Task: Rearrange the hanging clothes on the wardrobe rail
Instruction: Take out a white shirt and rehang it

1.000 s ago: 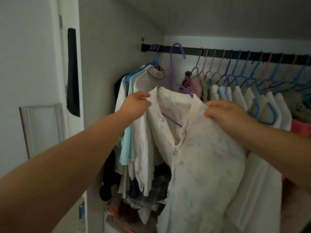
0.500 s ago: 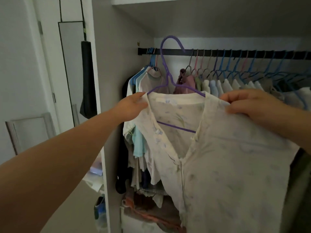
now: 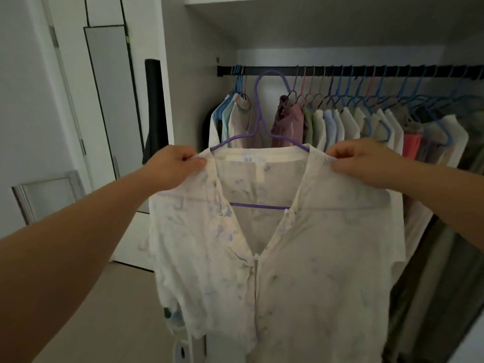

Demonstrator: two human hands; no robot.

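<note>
Left hand [image 3: 172, 167] and right hand [image 3: 366, 163] are pinched onto the shoulders of the white floral button-front shirt [image 3: 275, 258] — likely so it stays level | shirt is carried on a purple wire hanger [image 3: 262, 127], unhooked, held before the black wardrobe rail [image 3: 366, 70] — a gap is seen there.

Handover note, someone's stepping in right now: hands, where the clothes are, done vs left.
Left hand: pinches the left shoulder of the white floral button-front shirt.
Right hand: pinches its right shoulder.
The shirt sits on a purple wire hanger, hook off the black wardrobe rail, held in front of the gap between the two clothing groups.
Done: shirt off the rail.
Left: hook it back where wanted.
</note>
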